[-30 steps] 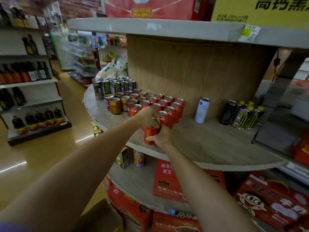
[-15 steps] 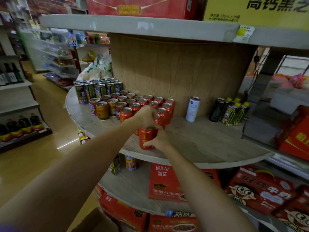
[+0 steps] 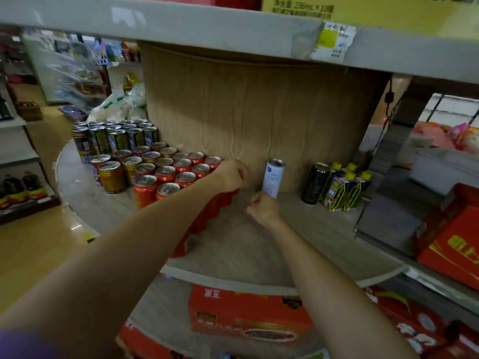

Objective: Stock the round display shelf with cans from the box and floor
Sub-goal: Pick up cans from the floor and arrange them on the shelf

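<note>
Now over the round shelf (image 3: 233, 244): left hand (image 3: 230, 174) curled, resting at the right end of the red cans (image 3: 166, 177), back row, whether gripping one impossible to tell. Right hand (image 3: 263, 209) loosely curled, holding nothing, just below the white can (image 3: 273, 177). Red cans packed in rows left of centre, dark cans (image 3: 116, 137) behind them, gold can (image 3: 111, 176) at their left. Black can (image 3: 316, 182) and cartons (image 3: 344, 189) well right.

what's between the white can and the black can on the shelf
Nothing: the head view shows only bare shelf between the white can and the black can.
</note>
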`<state>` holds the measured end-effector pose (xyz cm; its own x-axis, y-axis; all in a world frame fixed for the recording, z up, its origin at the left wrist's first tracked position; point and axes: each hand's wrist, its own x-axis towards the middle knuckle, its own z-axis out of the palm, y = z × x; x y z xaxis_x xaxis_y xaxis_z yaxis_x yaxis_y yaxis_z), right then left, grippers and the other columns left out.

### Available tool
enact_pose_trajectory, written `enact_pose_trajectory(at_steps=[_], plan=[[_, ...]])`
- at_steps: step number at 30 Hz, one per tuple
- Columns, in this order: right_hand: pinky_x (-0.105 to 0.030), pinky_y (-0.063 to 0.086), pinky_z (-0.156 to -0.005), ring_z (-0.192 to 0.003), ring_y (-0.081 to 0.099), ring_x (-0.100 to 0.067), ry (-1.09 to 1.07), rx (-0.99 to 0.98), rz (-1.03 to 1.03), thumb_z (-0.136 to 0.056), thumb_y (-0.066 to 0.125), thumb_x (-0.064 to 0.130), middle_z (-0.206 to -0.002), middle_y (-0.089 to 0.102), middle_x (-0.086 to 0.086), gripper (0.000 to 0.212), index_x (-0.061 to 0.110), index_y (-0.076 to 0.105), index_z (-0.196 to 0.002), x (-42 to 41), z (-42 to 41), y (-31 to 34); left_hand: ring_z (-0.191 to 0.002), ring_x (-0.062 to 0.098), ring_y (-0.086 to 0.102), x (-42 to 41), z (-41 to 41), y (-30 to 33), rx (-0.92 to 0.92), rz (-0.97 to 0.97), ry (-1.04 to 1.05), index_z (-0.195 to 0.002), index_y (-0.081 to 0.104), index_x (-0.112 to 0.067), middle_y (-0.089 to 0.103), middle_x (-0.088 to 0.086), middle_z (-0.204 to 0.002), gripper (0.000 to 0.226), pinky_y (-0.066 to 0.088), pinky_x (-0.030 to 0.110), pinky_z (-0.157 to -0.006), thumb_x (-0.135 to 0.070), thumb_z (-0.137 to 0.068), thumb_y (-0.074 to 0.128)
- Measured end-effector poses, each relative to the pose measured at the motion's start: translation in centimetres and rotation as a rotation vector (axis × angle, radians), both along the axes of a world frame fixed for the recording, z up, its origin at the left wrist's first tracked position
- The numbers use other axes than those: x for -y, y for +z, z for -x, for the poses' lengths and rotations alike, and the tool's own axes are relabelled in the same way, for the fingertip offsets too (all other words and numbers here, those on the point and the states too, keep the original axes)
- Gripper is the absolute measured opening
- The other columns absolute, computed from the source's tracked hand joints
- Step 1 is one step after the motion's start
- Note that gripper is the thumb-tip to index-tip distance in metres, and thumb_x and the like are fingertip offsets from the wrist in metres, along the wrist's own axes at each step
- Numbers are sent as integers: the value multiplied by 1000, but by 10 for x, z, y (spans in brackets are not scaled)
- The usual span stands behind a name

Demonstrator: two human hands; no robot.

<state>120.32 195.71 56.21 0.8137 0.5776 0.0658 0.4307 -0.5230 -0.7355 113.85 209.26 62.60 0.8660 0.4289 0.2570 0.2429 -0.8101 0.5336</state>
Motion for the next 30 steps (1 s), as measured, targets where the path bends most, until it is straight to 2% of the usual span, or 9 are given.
enact_pose_trajectory(at_steps=[2, 4, 7, 11, 15, 18, 21, 26, 30], plan=[[-25, 42, -81, -107, 60, -29, -63, 6, -3, -85, 67, 16, -114, 65, -13, 28, 5, 61, -110, 5, -31, 0, -75, 19, 62, 7, -20, -3, 7, 32, 19, -88, 73, -4, 71, 8, -86, 13, 47, 27, -69, -5, -76, 72], [-25, 42, -79, -111, 61, -30, -104, -8, -4, -89, 66, 25, -121, 64, -13, 37, 6, 59, -119, 9, -58, -2, -89, 28, 67, 19, -37, 1, -14, 38, 43, -97, 71, -2, 72, 15, -96, 21, 52, 35, -80, -11, -79, 74], [-28, 44, -79, -111, 63, -29, -114, -6, 10, -84, 73, 30, -122, 66, -12, 52, 5, 58, -127, 10, -94, -6, -108, 28, 62, 27, -64, 5, -58, -35, 20, -116, 63, -1, 66, 13, -116, 29, 45, 35, -92, -19, -93, 61], [-27, 43, -81, -114, 60, -27, -56, -94, -7, -84, 74, 30, -127, 63, -11, 58, 7, 53, -133, 4, -122, -14, -106, 30, 62, 26, -101, -1, -103, -111, 29, -118, 58, -5, 62, 12, -118, 33, 40, 29, -76, -27, -93, 57], [-28, 47, -75, -103, 65, -27, -89, -23, -102, -82, 75, 37, -112, 70, -11, 46, 6, 64, -114, -12, -129, -18, -97, 28, 63, 23, -110, -4, -28, -51, 98, -112, 61, -6, 67, 11, -105, 34, 36, 23, -71, -21, -83, 70], [-30, 49, -73, -94, 68, -27, -63, 27, -140, -76, 78, 43, -101, 72, -11, 46, 8, 69, -105, -30, -123, -23, -100, 26, 62, 18, -107, 3, 3, -56, 104, -114, 67, -9, 69, 10, -107, 32, 36, 21, -73, -17, -83, 72], [-25, 42, -73, -101, 66, -24, -19, -24, -196, -79, 77, 39, -110, 70, -6, 45, 12, 64, -112, -46, -113, -25, -103, 27, 62, 2, -102, 10, -47, -108, 132, -113, 70, -8, 69, 11, -108, 29, 37, 22, -76, -13, -84, 72], [-23, 41, -78, -108, 64, -22, 56, -21, -233, -83, 75, 33, -119, 67, -7, 48, 10, 60, -122, -55, -111, -27, -93, 23, 63, -14, -94, 15, -82, -128, 168, -105, 74, -8, 69, 7, -98, 28, 36, 21, -69, -21, -80, 78], [-23, 39, -80, -111, 61, -23, 56, -58, -237, -85, 75, 32, -122, 64, -9, 49, 7, 57, -123, -56, -108, -29, -95, 25, 63, -12, -92, 15, -88, -144, 172, -105, 74, -7, 68, 11, -103, 28, 36, 21, -71, -19, -81, 76]])
